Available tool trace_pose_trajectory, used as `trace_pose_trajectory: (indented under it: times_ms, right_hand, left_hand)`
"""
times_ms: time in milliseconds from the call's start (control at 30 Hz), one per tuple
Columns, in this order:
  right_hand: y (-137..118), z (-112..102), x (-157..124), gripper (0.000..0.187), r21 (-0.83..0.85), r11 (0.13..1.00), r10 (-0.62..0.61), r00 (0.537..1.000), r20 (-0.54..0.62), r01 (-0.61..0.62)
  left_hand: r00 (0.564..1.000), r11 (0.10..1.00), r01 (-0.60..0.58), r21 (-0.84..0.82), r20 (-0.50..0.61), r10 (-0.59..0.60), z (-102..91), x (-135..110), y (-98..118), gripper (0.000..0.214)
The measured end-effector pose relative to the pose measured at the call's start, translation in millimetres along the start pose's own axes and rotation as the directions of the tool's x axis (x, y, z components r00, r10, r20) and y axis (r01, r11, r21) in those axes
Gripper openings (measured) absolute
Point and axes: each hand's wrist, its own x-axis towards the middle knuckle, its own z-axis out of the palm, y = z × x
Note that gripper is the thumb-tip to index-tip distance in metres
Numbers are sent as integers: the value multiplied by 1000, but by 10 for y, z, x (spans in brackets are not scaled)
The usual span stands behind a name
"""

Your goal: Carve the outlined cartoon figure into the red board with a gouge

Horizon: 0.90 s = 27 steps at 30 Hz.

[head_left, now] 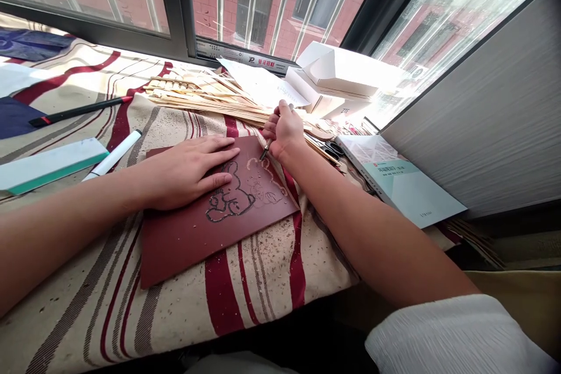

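Observation:
A dark red board lies on the striped cloth, with rabbit figures cut into its upper right part. My left hand lies flat on the board, fingers stretched out, just left of the figures. My right hand is closed around a thin carving tool. The tool's tip touches the board at its far right edge, above the paler rabbit. Shavings are scattered over the board and cloth.
Wooden slats are piled behind the board, with papers and white boxes by the window. Scissors and a book lie to the right. A white marker, a green-edged ruler and a black-red pen lie at the left.

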Motion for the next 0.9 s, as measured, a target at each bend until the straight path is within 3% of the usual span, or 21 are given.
trace_pose_trajectory:
  times_ms: [267, 367, 633, 767, 900]
  right_hand:
    - [35, 51, -27, 38, -32, 999, -31, 998, 55, 33]
    - [11, 31, -36, 39, -41, 998, -35, 999, 25, 36]
    - [-2, 64, -154, 41, -81, 989, -114, 986, 125, 125]
    - [-19, 94, -229, 44, -118, 963, -211, 951, 225, 242]
    - [-54, 94, -279, 46, -172, 955, -167, 915, 366, 243]
  left_hand:
    - [1000, 1000, -1, -5, 14, 1, -15, 6, 17, 85]
    - [1000, 1000, -6, -9, 13, 6, -24, 2, 19, 83]
    - [999, 1000, 13, -1, 31, -13, -36, 4, 29, 79]
    - [999, 1000, 18, 3, 28, -18, -36, 6, 34, 77]
    - [999, 1000, 29, 12, 31, -29, -38, 0, 40, 78]
